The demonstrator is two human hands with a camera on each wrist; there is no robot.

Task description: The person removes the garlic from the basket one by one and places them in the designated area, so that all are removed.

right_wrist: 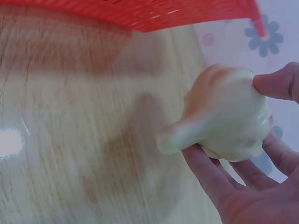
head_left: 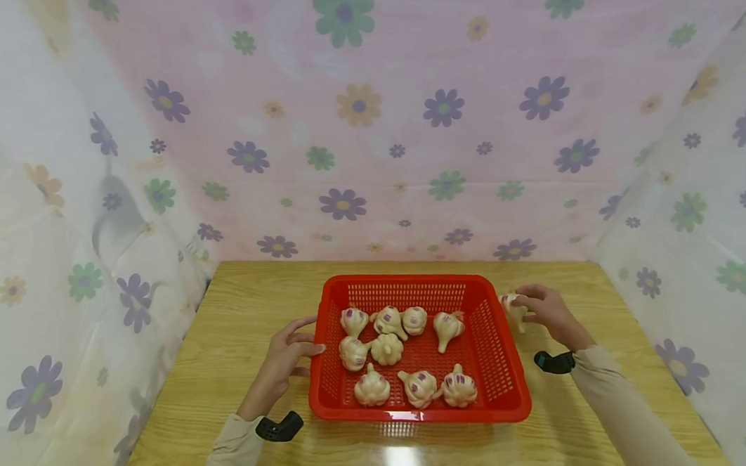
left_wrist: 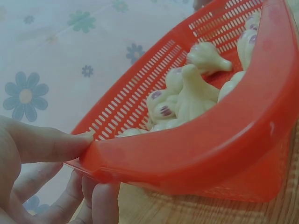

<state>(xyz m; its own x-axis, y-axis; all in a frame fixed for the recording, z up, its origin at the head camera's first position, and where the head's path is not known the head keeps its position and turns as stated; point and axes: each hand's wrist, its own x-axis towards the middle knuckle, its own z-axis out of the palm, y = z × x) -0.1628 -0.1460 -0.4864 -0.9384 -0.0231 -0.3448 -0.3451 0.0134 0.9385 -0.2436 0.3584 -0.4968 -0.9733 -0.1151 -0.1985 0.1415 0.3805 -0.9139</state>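
Note:
A red plastic basket [head_left: 420,417] with slotted walls stands on the table and holds several garlic bulbs [head_left: 421,387], cream with purple patches. My left hand [head_left: 282,361] pinches the basket's left rim, the thumb on top and the fingers beneath, as the left wrist view shows. Just beyond the right rim, my right hand [head_left: 549,313] grips one garlic bulb [right_wrist: 229,114] between thumb and fingers. In the right wrist view the bulb's stem points left, and a shadow falls on the table beneath it. The bulb is outside the basket, apart from its wall.
The wooden table [head_left: 238,317] extends on both sides of the basket. Flower-patterned cloth [head_left: 407,154] hangs at the back and on the left and right sides. Inside the basket, the bulbs lie mostly to the left and along the front, with bare floor at the right.

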